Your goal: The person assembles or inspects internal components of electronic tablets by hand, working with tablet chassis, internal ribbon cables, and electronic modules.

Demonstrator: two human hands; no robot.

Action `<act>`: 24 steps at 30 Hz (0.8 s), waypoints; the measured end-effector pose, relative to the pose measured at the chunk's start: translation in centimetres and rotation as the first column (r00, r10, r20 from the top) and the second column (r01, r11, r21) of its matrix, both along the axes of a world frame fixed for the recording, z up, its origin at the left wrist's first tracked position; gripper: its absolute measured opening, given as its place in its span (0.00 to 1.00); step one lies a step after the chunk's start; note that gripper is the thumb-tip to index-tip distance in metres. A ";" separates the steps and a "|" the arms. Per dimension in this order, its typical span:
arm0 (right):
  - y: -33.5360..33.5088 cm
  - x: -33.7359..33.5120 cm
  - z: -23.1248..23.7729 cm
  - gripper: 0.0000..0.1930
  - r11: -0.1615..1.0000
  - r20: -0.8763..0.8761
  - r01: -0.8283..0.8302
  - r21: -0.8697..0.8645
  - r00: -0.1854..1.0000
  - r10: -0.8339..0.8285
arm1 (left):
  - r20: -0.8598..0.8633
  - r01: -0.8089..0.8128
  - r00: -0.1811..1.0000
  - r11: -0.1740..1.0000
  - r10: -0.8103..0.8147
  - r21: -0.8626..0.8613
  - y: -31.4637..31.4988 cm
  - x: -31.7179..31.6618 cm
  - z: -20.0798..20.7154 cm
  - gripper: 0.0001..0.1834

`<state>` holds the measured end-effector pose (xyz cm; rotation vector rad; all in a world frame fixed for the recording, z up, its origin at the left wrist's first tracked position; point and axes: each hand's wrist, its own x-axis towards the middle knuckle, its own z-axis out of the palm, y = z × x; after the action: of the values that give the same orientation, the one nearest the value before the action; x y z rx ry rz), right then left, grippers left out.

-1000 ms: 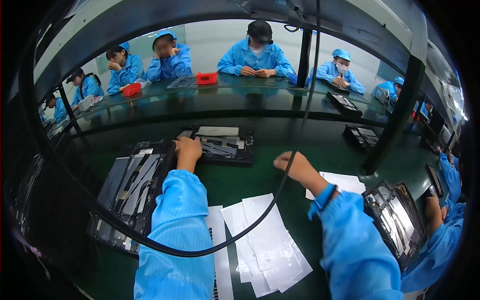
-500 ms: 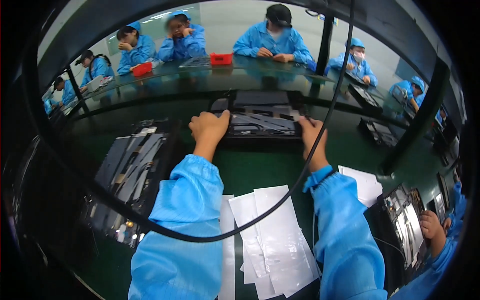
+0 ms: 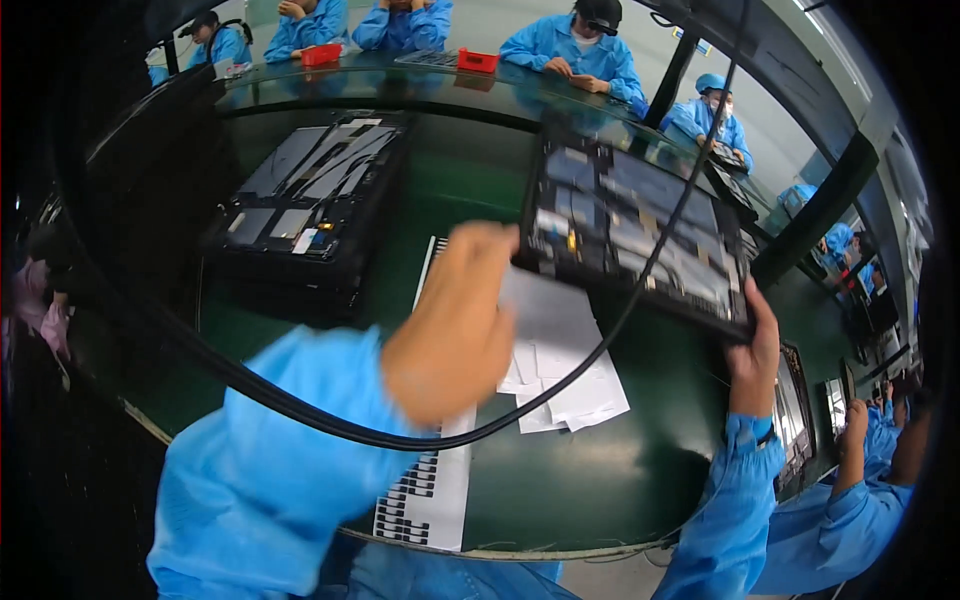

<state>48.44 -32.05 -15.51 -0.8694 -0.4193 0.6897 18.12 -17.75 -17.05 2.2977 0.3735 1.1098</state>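
A black tray-like casing (image 3: 625, 230) packed with flat grey plates, strips and cables is tilted above the bench, its near edge over the white papers. My right hand (image 3: 757, 345) grips its near right corner, thumb along the side. My left hand (image 3: 450, 330) is smeared by motion beside the near left corner; its fingertips reach that edge, but whether they grip it I cannot make out. Further left, a similar black casing (image 3: 310, 190) lies on a dark block, apart from both hands.
White papers (image 3: 575, 385) and a strip sheet with black marks (image 3: 420, 500) lie on the green bench (image 3: 560, 500). A black cable (image 3: 350, 432) loops across the view. Red bins (image 3: 478, 61) stand on the far bench, where people in blue sit. Another person's hand (image 3: 853, 430) shows at right.
The casing between my hands has shifted right and tilted. My left hand has come nearer to me, and my right hand has gone right with the casing. The view has turned.
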 end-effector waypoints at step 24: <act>3.9 -16.9 0.7 0.08 0.913 0.966 0.351 -0.209 -0.069 0.247 | -0.448 0.093 0.894 0.971 0.016 0.221 2.3 -5.9 -3.8 0.24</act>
<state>31.50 -28.16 -14.80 -1.7881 -1.7070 -0.2101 12.18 -15.49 -20.80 2.7615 0.3801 0.6175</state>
